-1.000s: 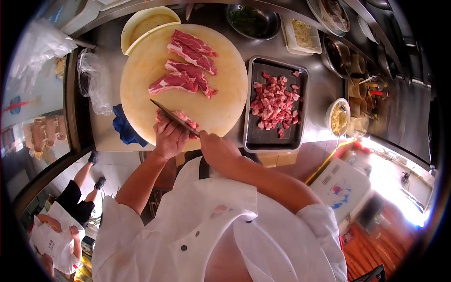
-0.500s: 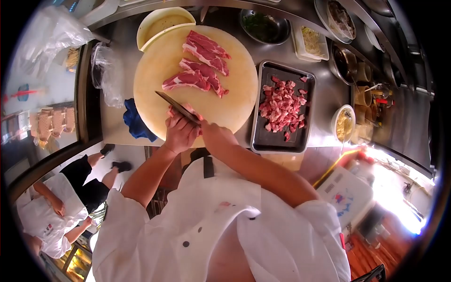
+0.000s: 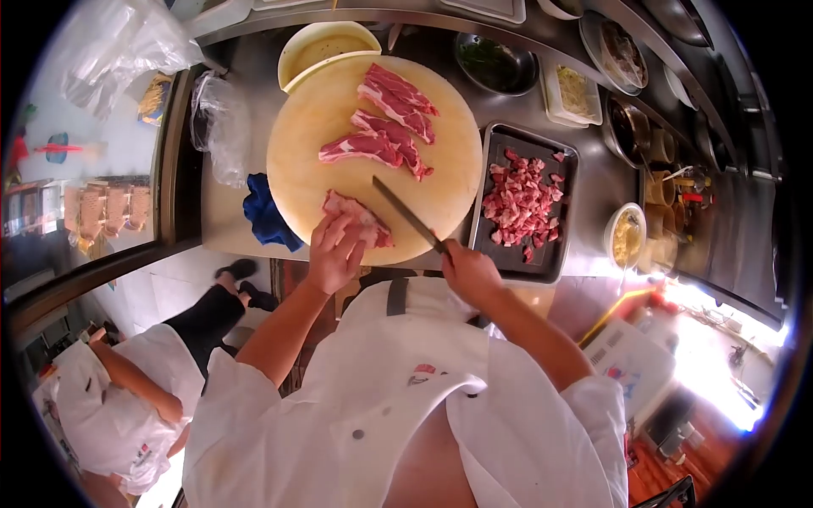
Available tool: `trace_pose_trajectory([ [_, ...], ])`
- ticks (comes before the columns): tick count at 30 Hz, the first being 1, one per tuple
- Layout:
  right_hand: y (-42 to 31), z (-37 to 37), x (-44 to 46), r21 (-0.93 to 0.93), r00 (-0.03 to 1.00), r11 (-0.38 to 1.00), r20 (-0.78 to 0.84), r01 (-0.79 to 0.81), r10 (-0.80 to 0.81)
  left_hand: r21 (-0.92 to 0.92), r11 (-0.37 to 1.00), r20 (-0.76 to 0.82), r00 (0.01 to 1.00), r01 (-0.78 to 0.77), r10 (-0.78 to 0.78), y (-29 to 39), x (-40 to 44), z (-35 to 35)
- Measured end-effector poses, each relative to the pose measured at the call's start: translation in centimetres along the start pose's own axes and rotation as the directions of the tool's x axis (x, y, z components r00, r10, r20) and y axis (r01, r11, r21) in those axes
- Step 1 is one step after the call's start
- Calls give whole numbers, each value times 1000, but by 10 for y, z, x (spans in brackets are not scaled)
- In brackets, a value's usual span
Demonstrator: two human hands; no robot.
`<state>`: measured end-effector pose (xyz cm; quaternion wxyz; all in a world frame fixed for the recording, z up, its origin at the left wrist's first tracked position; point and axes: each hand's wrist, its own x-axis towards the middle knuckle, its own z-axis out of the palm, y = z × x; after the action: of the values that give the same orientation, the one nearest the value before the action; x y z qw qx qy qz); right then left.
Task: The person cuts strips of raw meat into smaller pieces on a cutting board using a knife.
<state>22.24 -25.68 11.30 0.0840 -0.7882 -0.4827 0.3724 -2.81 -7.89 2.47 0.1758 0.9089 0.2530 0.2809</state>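
A steel counter (image 3: 593, 190) bears the round board (image 3: 457, 161), with a tray (image 3: 504, 243) of diced meat (image 3: 521, 203) just beside the board's right edge. For good cutting, the strips (image 3: 364, 150) on the board's far half are best left clear of the blade. The knife (image 3: 406, 210) slants over the board, tip away and leftward, apart from the piece (image 3: 364, 218) to its left. That piece lies on the near half, partly covered by the left hand (image 3: 337, 254). Each slice seems to call for a smooth draw and a firm hold, with fingertips tucked back from the edge, since raw meat probably slides. The right hand (image 3: 470, 271) is wrapped closed round the knife's handle. The left bends over the piece, fingers slightly apart and touching from above; whether it pinches or only presses, I cannot tell.
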Motion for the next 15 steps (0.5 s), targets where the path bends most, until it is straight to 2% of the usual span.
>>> trace_pose_trajectory([
  [4,-2,-10,10,-54,988,999,-154,2,-10,34,999,-8,1000,15,-15,-3,13,-6],
  [8,-14,-10,14,-136,979,988,-178,71,-95,38,999,10,1000,-8,7,-9,21,-14],
  [11,-29,-12,10,-57,973,990,-184,127,-136,56,998,3,1000,-2,1,-10,20,-14],
  [15,-25,-3,23,74,993,996,-108,46,-37,44,999,-1,1000,5,-5,-12,15,-10],
])
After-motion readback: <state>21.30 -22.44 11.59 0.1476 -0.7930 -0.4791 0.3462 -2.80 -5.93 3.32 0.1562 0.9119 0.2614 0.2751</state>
